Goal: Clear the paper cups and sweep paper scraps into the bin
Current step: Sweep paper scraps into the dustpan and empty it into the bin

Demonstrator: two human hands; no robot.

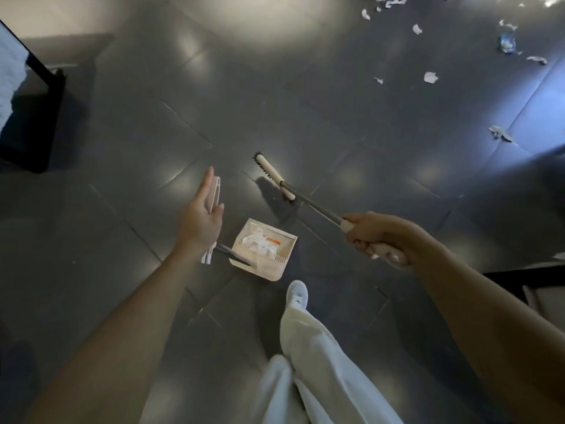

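Note:
A cream dustpan (284,264) stands on the grey tiled floor with white paper scraps (256,241) inside it. Its long pale handle (216,191) rises to my left hand (201,218), whose straight fingers rest against it. My right hand (374,237) grips the cream end of the broom handle. The broom head (272,175), cream with dark bristles, hangs just beyond the dustpan. Loose paper scraps (430,77) lie scattered over the floor at the upper right. Among them is a crumpled blue and white piece (507,44); I cannot tell whether it is a cup.
A black piece of furniture (39,96) with a pale top stands at the left edge. My white shoe (297,293) and white trousers are just below the dustpan. A dark edge (526,278) shows at the right, behind my forearm.

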